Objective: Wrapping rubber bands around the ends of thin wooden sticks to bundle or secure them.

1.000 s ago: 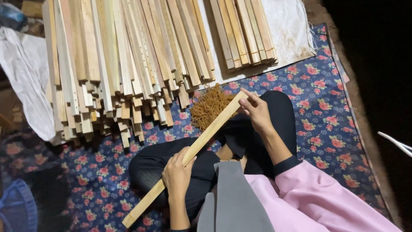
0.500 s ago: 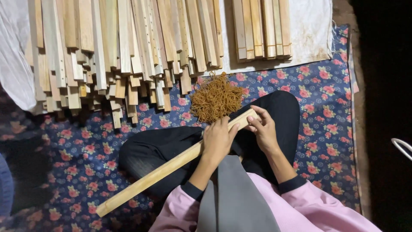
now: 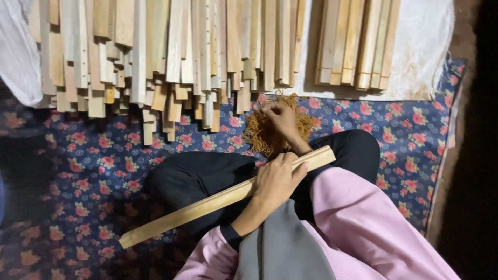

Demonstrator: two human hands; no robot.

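Note:
I sit cross-legged on a floral mat. My left hand [image 3: 276, 181] grips a long pale wooden strip [image 3: 207, 205] that lies slantwise across my lap, its far end near my right knee. My right hand [image 3: 280, 117] reaches forward over the strip into a tangled heap of orange-brown strands [image 3: 259, 136] on the mat just beyond my legs. Its fingertips are pinched together in the top of the heap. The strands are too fine to tell whether they are bands or threads.
A broad pile of wooden strips [image 3: 171, 57] lies across the mat [image 3: 93, 171] ahead. A smaller neat stack [image 3: 358, 44] rests on a white cloth [image 3: 420, 62] at the upper right. A white sheet [image 3: 18, 57] lies at the left. The right edge is dark.
My right hand has let go of the strip's end and moved forward into the orange heap. My left hand has slid up the strip toward its far end.

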